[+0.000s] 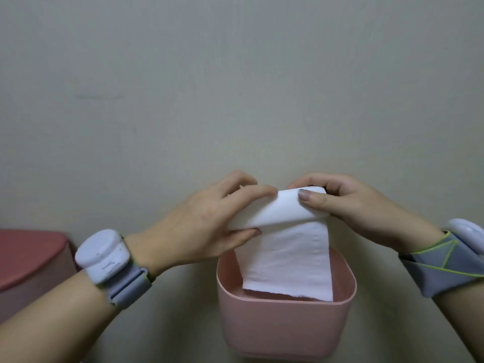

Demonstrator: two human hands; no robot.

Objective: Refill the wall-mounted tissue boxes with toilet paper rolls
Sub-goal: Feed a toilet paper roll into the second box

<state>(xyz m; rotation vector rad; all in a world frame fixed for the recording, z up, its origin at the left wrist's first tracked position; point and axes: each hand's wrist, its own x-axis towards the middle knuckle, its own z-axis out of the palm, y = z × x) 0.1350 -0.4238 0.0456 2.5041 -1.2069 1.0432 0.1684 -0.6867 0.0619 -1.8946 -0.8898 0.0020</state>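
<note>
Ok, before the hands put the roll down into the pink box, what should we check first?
1. Both hands hold the toilet paper roll: ok, the left hand and right hand each grip an end.
2. Open pink box has no lid on: ok.
3. Roll is right above the opening: ok.
4. Loose paper tail is out of the way: not ok, it hangs into the box.
5. Box is empty inside: cannot tell, the tail hides the bottom.
6. Other pink box at left is closed: ok, its lid is on.
</note>
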